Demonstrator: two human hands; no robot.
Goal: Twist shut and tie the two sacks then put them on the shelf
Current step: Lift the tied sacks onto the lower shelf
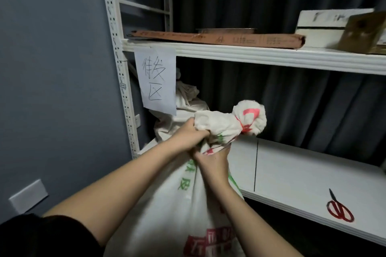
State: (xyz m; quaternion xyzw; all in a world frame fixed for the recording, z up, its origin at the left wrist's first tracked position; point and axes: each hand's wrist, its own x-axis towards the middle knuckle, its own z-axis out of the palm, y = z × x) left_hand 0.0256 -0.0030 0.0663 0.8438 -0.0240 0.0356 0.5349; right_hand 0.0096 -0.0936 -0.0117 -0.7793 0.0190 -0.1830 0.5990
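Observation:
A white sack (177, 210) with red and green print stands in front of me, its body reaching up to the lower shelf's edge. Its neck is twisted and tied, and the bunched top (248, 119) points right over the lower shelf board (302, 173). My left hand (188, 135) grips the cloth of the neck from the left. Just under the knot, my right hand (213, 162) clasps the neck. A second white sack (183, 106), tied at the top, sits on the shelf's left end behind a paper sign.
Red-handled scissors (339, 208) lie on the lower shelf at the right. The upper shelf (250, 54) holds a flat brown carton (219, 38) and boxes (334, 27). A handwritten paper sign (155, 81) hangs from its edge. A grey wall stands left, a dark curtain behind.

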